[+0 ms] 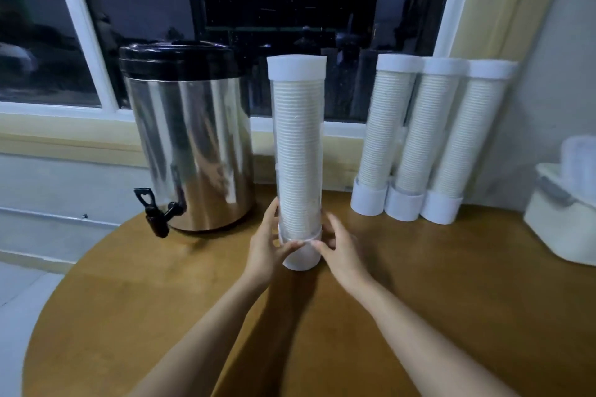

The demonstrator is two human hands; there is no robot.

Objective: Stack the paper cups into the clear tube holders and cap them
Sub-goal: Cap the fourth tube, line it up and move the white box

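A clear tube holder (298,151) full of stacked paper cups stands upright on the round wooden table (419,300), with a white cap (296,66) on top and a white cap (301,259) at its base. My left hand (269,245) grips the tube's lower end from the left, fingers curled round it. My right hand (338,245) holds the same end from the right, its thumb on the base cap's rim. Three more filled, capped tubes (425,138) lean against the wall at the back right.
A steel drink dispenser (190,145) with a black lid and a black tap (154,213) stands left of the tube. A white lidded box (564,213) sits at the table's right edge. A dark window lies behind.
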